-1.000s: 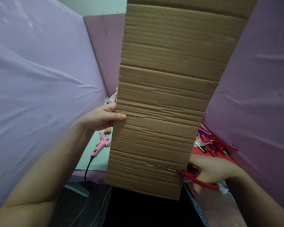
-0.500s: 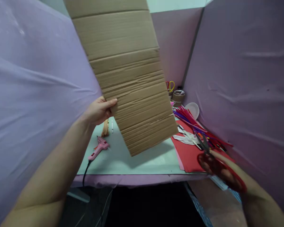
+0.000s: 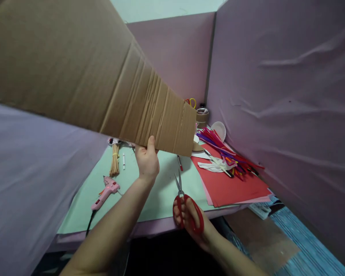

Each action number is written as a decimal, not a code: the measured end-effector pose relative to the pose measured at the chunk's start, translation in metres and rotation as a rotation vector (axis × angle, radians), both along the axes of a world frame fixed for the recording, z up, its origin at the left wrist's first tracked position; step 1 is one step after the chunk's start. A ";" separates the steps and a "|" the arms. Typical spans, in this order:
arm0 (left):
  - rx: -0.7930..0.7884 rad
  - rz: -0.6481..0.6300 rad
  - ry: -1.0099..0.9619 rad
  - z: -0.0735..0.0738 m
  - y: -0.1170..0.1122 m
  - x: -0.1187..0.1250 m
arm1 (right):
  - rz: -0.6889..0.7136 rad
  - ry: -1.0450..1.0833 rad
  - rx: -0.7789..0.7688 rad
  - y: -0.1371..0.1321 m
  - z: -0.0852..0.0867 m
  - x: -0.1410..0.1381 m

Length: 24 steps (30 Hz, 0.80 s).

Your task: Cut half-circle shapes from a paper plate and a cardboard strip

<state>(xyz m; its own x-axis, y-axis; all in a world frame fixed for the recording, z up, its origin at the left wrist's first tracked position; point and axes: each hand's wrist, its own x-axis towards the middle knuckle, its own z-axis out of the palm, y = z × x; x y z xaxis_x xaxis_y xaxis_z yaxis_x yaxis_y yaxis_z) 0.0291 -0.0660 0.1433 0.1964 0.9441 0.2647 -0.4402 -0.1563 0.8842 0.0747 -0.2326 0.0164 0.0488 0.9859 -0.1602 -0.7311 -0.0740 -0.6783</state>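
Note:
A long creased cardboard sheet [image 3: 115, 88] slants from the upper left down to the middle of the view, raised above the table. My left hand [image 3: 148, 161] grips its lower edge near the narrow right end, thumb in front and the other fingers hidden behind. Below that end, my right hand [image 3: 194, 218] holds red-handled scissors [image 3: 180, 191], fingers through the loops. The scissor blades are slightly parted, point upward and stand apart from the cardboard.
On the pale green tabletop [image 3: 163, 203] lie a pink glue gun [image 3: 105, 193], a bundle of thin sticks [image 3: 115, 161] and a marker [image 3: 179, 163]. Red paper sheets [image 3: 232, 189] and colourful pipe cleaners [image 3: 221, 147] lie at right, near a paper plate [image 3: 219, 131] and a jar [image 3: 202, 118].
The cardboard has swung from near upright to a leftward slant and come closer. My left hand moved right along with it. The scissors in my right hand moved left toward the middle.

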 end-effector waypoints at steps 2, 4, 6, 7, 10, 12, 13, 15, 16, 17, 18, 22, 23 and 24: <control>0.081 0.198 -0.195 -0.010 -0.012 -0.001 | -0.032 0.019 -0.027 0.003 0.000 0.002; 0.085 0.281 -0.280 -0.019 -0.024 -0.004 | -0.039 -0.017 -0.048 0.005 0.001 0.004; 0.053 0.313 -0.290 -0.026 -0.033 -0.010 | -0.024 -0.068 -0.079 0.006 0.003 0.004; 0.048 0.332 -0.295 -0.029 -0.037 -0.013 | -0.021 -0.091 -0.090 0.006 0.003 0.005; 0.049 0.362 -0.316 -0.035 -0.044 -0.022 | -0.043 -0.160 -0.064 0.008 0.004 0.005; 0.041 0.369 -0.330 -0.038 -0.046 -0.027 | -0.069 -0.209 -0.011 0.011 0.003 0.005; 0.034 0.370 -0.335 -0.039 -0.046 -0.029 | -0.078 -0.233 0.013 0.013 0.002 0.005; 0.017 0.380 -0.347 -0.041 -0.046 -0.032 | -0.090 -0.272 0.039 0.017 0.001 0.005; 0.007 0.384 -0.352 -0.042 -0.045 -0.033 | -0.090 -0.289 0.041 0.019 0.000 0.005; -0.002 0.385 -0.357 -0.043 -0.045 -0.034 | -0.091 -0.301 0.037 0.022 0.000 0.005; -0.010 0.384 -0.362 -0.044 -0.045 -0.035 | -0.093 -0.308 0.031 0.024 0.000 0.004; -0.027 0.365 -0.385 -0.047 -0.045 -0.037 | -0.092 -0.325 0.026 0.030 0.002 0.003; -0.032 0.367 -0.388 -0.047 -0.045 -0.038 | -0.090 -0.333 0.031 0.030 0.003 0.003; -0.040 0.370 -0.390 -0.048 -0.044 -0.038 | -0.088 -0.344 0.036 0.030 0.005 0.003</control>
<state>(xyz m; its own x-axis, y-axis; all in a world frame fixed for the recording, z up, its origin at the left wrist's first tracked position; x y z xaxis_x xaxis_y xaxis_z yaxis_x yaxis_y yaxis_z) -0.0093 -0.1104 0.0956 -0.2568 0.9424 0.2144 -0.6587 -0.3330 0.6747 0.0777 -0.2021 0.0212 0.1790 0.9802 -0.0849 -0.4622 0.0076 -0.8868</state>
